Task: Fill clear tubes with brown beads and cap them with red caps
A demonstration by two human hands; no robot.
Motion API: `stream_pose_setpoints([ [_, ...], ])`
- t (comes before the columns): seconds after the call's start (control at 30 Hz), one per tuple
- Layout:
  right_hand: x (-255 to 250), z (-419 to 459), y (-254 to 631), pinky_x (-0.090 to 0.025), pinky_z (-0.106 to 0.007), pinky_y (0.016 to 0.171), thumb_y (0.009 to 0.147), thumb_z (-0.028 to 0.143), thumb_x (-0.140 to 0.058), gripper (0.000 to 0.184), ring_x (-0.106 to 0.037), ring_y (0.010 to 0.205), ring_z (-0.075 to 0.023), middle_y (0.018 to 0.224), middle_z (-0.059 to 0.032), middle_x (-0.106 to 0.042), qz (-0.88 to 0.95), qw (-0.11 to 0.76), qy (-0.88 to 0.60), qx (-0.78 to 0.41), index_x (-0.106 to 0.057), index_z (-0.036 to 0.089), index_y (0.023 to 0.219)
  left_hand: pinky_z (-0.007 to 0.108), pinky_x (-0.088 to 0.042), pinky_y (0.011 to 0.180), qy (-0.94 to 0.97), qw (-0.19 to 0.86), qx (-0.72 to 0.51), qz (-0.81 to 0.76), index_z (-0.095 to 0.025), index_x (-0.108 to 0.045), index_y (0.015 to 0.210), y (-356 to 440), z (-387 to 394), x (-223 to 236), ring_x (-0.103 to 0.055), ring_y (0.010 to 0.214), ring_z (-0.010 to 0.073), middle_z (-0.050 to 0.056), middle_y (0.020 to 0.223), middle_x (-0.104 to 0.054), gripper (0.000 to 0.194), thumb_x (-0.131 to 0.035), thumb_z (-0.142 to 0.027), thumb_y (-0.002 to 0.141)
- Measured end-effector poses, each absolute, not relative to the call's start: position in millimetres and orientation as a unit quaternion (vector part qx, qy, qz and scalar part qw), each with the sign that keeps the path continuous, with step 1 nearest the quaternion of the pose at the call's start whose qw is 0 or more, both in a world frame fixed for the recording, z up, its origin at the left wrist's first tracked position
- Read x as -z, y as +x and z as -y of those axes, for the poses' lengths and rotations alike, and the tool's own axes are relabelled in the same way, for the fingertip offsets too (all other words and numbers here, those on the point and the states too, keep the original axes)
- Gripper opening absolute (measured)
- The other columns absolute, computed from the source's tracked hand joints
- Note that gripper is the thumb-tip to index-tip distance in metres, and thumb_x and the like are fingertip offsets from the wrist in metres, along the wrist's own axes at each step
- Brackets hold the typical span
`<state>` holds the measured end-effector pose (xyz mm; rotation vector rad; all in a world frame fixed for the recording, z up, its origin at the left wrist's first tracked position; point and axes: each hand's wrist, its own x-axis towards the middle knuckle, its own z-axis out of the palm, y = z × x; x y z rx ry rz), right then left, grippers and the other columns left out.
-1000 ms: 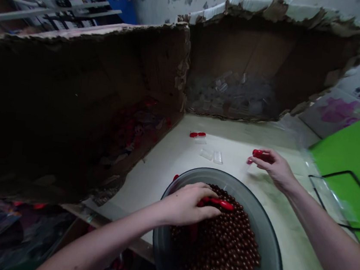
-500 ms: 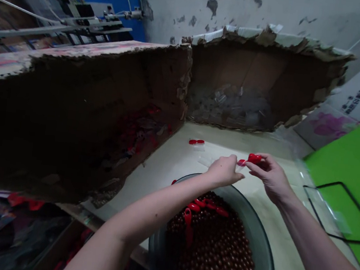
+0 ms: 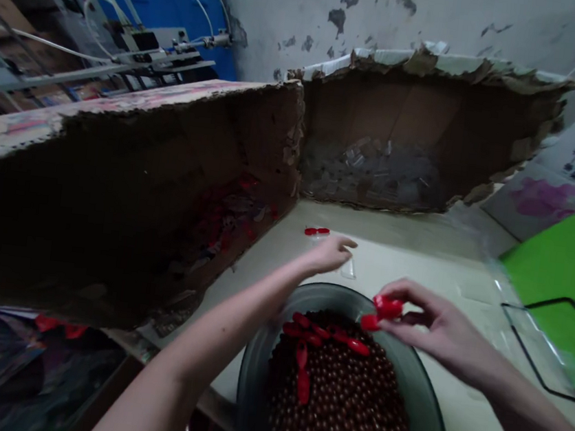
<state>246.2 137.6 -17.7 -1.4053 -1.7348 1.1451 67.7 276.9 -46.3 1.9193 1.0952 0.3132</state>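
Note:
My right hand [image 3: 426, 318] pinches small shiny red plastic pieces [image 3: 387, 307] between thumb and fingers, over the right rim of a grey-green basin [image 3: 433, 398]. Round brown chocolate-like balls [image 3: 343, 409] fill the basin. Several long red plastic pieces [image 3: 303, 373] lie on top of them. Beyond the basin, my left hand [image 3: 333, 254] stretches its fingers out low over the table, with nothing visible in them. A clear plastic piece [image 3: 348, 269] lies just beside its fingers. Behind that hand rests another red piece [image 3: 317, 231].
A torn cardboard box [image 3: 171, 140] at the left holds red pieces in shadow. A second cardboard box [image 3: 433, 121] at the back contains clear plastic pieces. To the right are a green panel [image 3: 574, 255] and a bent black wire frame [image 3: 542, 303] on the pale table [image 3: 428, 252].
My left hand has moved left, away from my right hand, and its fingers have straightened. My right hand has come down and nearer with the red pieces, to the basin's rim.

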Motion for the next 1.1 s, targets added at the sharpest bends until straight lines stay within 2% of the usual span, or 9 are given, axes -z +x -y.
stream_pose_setpoints([
  [0.13, 24.4, -129.0, 202.5, -0.053, -0.036, 0.073, 0.079, 0.032, -0.065, 0.022, -0.063, 0.086, -0.0223, 0.099, -0.0032, -0.068, 0.785, 0.146, -0.446, -0.404, -0.064, 0.032, 0.102, 0.024, -0.048, 0.066, 0.749, 0.395, -0.15, -0.51, -0.008, -0.06, 0.118, -22.5, -293.1, 49.9, -0.063, 0.076, 0.0148, 0.011, 0.095, -0.07, 0.045, -0.045, -0.01, 0.075],
  [0.27, 25.1, -174.8, 188.2, -0.052, -0.038, 0.08, 0.082, 0.034, -0.061, 0.032, -0.065, 0.092, -0.0242, 0.105, -0.0054, -0.07, 0.815, 0.147, -0.432, -0.358, -0.064, 0.031, 0.113, 0.024, -0.045, 0.061, 0.747, 0.389, -0.097, -0.531, -0.014, -0.065, 0.108, -93.9, -265.4, 78.8, -0.057, 0.064, 0.0138, 0.002, 0.075, -0.064, 0.04, -0.061, -0.018, 0.069],
  [0.43, 50.9, -310.2, 174.7, -0.049, -0.035, 0.074, 0.083, 0.037, -0.054, 0.026, -0.066, 0.083, -0.0235, 0.094, -0.0048, -0.072, 0.809, 0.177, -0.522, -0.205, -0.069, 0.024, 0.101, 0.028, -0.046, 0.076, 0.792, 0.339, -0.101, -0.498, -0.021, -0.054, 0.125, -100.3, -208.7, 114.5, -0.057, 0.084, 0.0181, 0.006, 0.1, -0.059, 0.055, -0.066, -0.042, 0.075],
  [0.5, 78.0, -358.9, 163.5, -0.047, -0.035, 0.078, 0.079, 0.036, -0.059, 0.033, -0.064, 0.092, -0.0271, 0.1, -0.0093, -0.071, 0.825, 0.114, -0.531, -0.156, -0.068, 0.02, 0.106, 0.028, -0.046, 0.078, 0.797, 0.324, -0.095, -0.5, -0.024, -0.053, 0.124, -89.8, -196.8, 120.4, -0.057, 0.089, 0.0189, 0.007, 0.105, -0.057, 0.046, -0.059, -0.04, 0.081],
  [0.6, 117.0, -399.9, 150.0, -0.045, -0.035, 0.073, 0.073, 0.034, -0.064, 0.031, -0.063, 0.086, -0.0289, 0.09, -0.0126, -0.07, 0.833, 0.032, -0.536, -0.134, -0.07, 0.017, 0.098, 0.029, -0.046, 0.075, 0.804, 0.281, -0.057, -0.521, -0.024, -0.058, 0.111, -76.9, -187.2, 125.9, -0.057, 0.092, 0.0214, 0.007, 0.103, -0.058, 0.028, -0.05, -0.036, 0.087],
  [0.77, 138.3, -410.8, 151.9, -0.04, -0.035, 0.062, 0.078, 0.034, -0.055, 0.018, -0.059, 0.066, -0.0247, 0.074, -0.0109, -0.066, 0.842, 0.02, -0.526, -0.12, -0.064, 0.02, 0.075, 0.031, -0.046, 0.073, 0.819, 0.249, -0.041, -0.515, -0.024, -0.057, 0.11, -76.4, -182.6, 132.5, -0.058, 0.092, 0.0236, 0.008, 0.105, -0.059, 0.026, -0.046, -0.024, 0.086],
  [0.9, 125.5, -418.0, 150.9, -0.036, -0.032, 0.057, 0.077, 0.036, -0.057, 0.014, -0.055, 0.059, -0.0207, 0.069, -0.0066, -0.065, 0.838, 0.041, -0.526, -0.139, -0.062, 0.024, 0.076, 0.031, -0.047, 0.082, 0.714, 0.217, -0.194, -0.637, -0.021, -0.055, 0.115, -111.5, -222.0, 120.8, -0.059, 0.097, 0.0212, 0.009, 0.11, -0.061, 0.03, -0.039, -0.016, 0.089],
  [1.0, 112.8, -429.6, 127.4, -0.037, -0.032, 0.059, 0.082, 0.039, -0.053, 0.02, -0.058, 0.066, -0.0206, 0.076, -0.0074, -0.067, 0.828, 0.061, -0.535, -0.156, -0.064, 0.022, 0.085, 0.033, -0.044, 0.094, 0.572, 0.107, -0.364, -0.727, -0.02, -0.056, 0.115, -163.9, -273.6, 108.4, -0.057, 0.109, 0.0216, 0.01, 0.115, -0.062, 0.029, -0.038, -0.017, 0.092],
  [1.1, 108.4, -442.8, 88.0, -0.041, -0.031, 0.064, 0.088, 0.04, -0.046, 0.029, -0.062, 0.075, -0.0225, 0.084, -0.0094, -0.069, 0.808, 0.076, -0.562, -0.158, -0.065, 0.019, 0.095, 0.035, -0.044, 0.095, 0.442, 0.064, -0.415, -0.793, -0.017, -0.059, 0.112, -218.2, -320.9, 110.1, -0.059, 0.108, 0.022, 0.011, 0.111, -0.064, 0.028, -0.04, -0.015, 0.092],
])
